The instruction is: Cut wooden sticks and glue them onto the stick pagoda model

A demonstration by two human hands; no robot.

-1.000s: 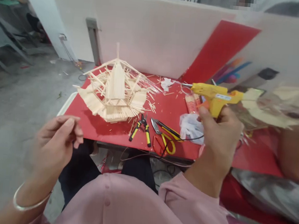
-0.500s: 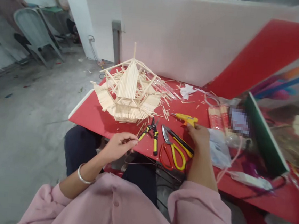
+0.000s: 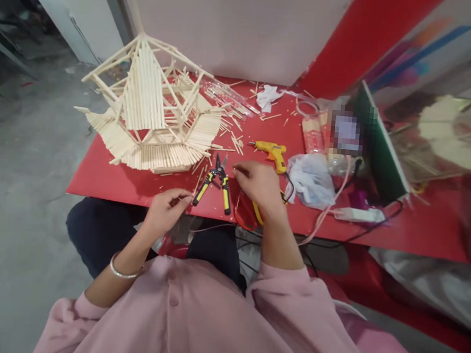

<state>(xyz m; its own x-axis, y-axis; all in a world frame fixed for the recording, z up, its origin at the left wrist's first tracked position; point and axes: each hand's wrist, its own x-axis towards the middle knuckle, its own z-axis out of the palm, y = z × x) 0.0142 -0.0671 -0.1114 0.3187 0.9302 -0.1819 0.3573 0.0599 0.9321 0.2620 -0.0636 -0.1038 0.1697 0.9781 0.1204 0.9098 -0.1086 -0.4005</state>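
Observation:
A model pavilion built of pale wooden sticks (image 3: 146,92) stands on the left part of the red table (image 3: 107,179). My left hand (image 3: 166,211) is at the table's front edge, thumb and forefinger pinched together beside the left handle of the black-and-yellow pliers (image 3: 226,195). Whatever is in that pinch is too small to make out. My right hand (image 3: 261,187) hovers over the scissors, fingers loosely apart with nothing seen in them. It hides most of the scissors, leaving part of a red handle loop (image 3: 243,214). Just beyond it lies a yellow glue gun (image 3: 274,153), untouched.
Loose sticks (image 3: 234,140) are scattered right of the model. White tissue (image 3: 268,97) lies at the back. On the right are a plastic bag (image 3: 311,180), packs of sticks (image 3: 312,134), an upright green board (image 3: 382,140) and a white power strip (image 3: 359,215) with cables.
My right hand has let go of the glue gun and moved left over the scissors. The left hand keeps its pinch near the pliers. The view has shifted right and closer.

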